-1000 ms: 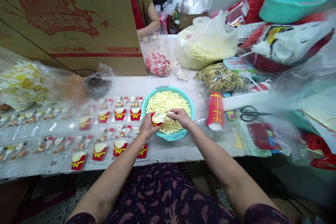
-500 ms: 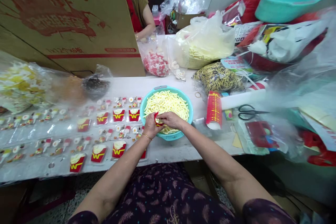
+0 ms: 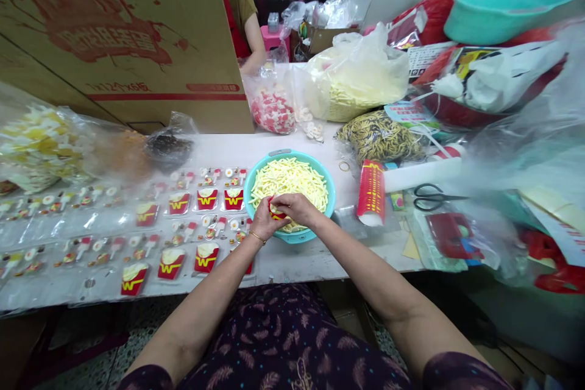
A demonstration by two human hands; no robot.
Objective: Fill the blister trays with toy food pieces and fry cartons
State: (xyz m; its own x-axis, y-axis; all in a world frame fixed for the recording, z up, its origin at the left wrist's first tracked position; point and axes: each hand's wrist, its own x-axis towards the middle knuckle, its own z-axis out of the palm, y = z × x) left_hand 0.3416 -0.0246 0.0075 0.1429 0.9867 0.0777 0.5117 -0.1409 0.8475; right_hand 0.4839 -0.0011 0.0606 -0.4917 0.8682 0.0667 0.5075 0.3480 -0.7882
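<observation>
Far over at the left edge, a clear bag of yellow and white bits sits on the bench. Next, a big brown box fills the upper left of the frame. Below it, little toy bits lie in rows, with red packs near them at the lower left. Each of those has a yellow W on it.

At the middle, the left hand is wrapped tight around a small red pack, over the near part of a blue-green tub. The tub is full of pale yellow sticks. Another person's arm shows at the top, by the box. The right hand bends over the top of the small red pack; its fingertips are hidden, so one cannot tell if they pinch anything.

Right of the tub is a red paper sleeve, and a bag of dark and yellow strings lies above it. Then come black scissors. A big blue-green bowl sits at the upper right.
</observation>
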